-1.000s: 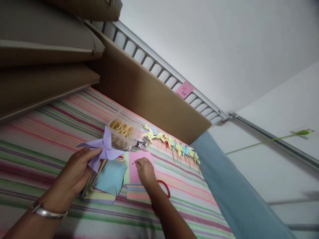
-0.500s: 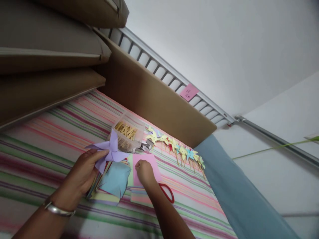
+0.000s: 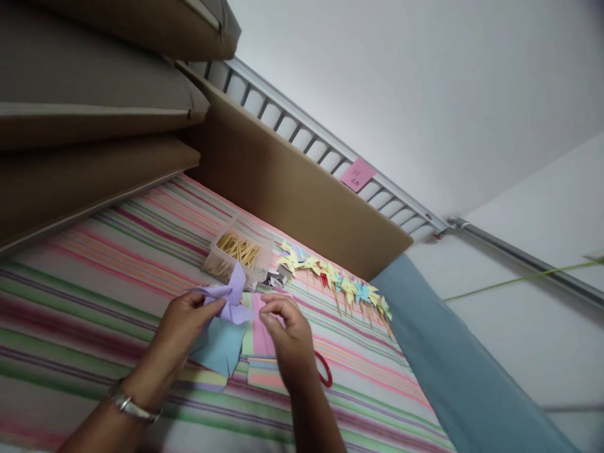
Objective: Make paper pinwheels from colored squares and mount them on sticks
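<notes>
A purple paper pinwheel (image 3: 232, 296) is pinched by its left side between the thumb and fingers of my left hand (image 3: 186, 321). My right hand (image 3: 287, 324) is raised just right of the pinwheel, thumb and forefinger drawn together; whatever is between them is too small to make out. Beneath the pinwheel lies a blue cut paper square (image 3: 219, 349) on a stack of coloured sheets. Pink paper (image 3: 262, 340) lies behind my right hand. The red handle of what look like scissors (image 3: 325, 370) shows beside my right wrist.
A clear plastic box (image 3: 264, 255) holding short wooden sticks (image 3: 240, 248) stands beyond my hands. Finished pinwheels on sticks (image 3: 346, 288) lie in a row along a brown board (image 3: 302, 195). Striped cloth (image 3: 117, 270) covers the surface. Brown padded slabs (image 3: 94, 126) rise at left.
My left hand has moved right and slightly up with the pinwheel. My right hand has lifted off the pink paper and turned, its pinched fingers now close to the pinwheel.
</notes>
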The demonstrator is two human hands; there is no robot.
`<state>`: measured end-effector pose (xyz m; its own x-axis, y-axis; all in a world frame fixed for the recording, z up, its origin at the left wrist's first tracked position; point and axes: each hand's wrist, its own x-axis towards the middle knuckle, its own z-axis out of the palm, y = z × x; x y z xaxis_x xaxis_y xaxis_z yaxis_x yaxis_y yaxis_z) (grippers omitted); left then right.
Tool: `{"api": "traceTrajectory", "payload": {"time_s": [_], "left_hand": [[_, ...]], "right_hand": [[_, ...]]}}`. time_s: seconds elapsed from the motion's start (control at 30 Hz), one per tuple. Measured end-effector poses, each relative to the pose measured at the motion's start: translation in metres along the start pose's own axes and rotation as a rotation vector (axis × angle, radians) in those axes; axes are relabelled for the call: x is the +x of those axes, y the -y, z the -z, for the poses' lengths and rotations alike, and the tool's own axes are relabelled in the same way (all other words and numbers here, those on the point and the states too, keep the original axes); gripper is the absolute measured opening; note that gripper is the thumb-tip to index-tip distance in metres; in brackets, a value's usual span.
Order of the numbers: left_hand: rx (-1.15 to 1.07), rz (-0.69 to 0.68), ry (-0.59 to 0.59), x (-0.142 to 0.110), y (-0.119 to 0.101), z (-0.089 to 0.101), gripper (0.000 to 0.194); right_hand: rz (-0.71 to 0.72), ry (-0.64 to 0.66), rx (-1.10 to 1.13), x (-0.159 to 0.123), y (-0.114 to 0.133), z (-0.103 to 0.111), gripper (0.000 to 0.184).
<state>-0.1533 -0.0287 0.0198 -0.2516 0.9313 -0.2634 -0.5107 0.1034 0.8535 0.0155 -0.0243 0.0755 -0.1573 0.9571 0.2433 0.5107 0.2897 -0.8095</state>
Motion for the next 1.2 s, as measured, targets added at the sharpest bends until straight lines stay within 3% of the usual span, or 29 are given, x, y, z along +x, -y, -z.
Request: {"api": "traceTrajectory", "payload": {"time_s": [0.13,0.27,0.57,0.77,1.03,1.2], "left_hand": [[0.157,-0.039,0.040,-0.001,0.008,-0.005,0.026],[0.151,-0.043,0.088,-0.002,0.010,-0.007,0.024],[0.161,-0.043,0.144,-0.002,0.010,-0.007,0.020],[0.141,-0.051,0.143,-0.002,0.009,-0.007,0.015],[0.178,-0.043,0.154,-0.001,0.011,-0.005,0.020],[0.166,-0.034,0.157,-0.001,0.011,-0.005,0.023]], "right_hand": [[-0.035,0.006,-0.001,-0.010,0.004,-0.025,0.008],[-0.067,-0.011,0.012,-0.009,-0.002,-0.035,0.011],[-0.110,-0.044,0.001,-0.004,-0.005,-0.040,0.010],[-0.153,0.006,-0.027,-0.003,0.003,-0.037,0.009],[-0.005,-0.035,-0.077,-0.005,-0.007,-0.039,0.010],[0.014,-0.017,-0.084,-0.007,-0.003,-0.037,0.011]]}}
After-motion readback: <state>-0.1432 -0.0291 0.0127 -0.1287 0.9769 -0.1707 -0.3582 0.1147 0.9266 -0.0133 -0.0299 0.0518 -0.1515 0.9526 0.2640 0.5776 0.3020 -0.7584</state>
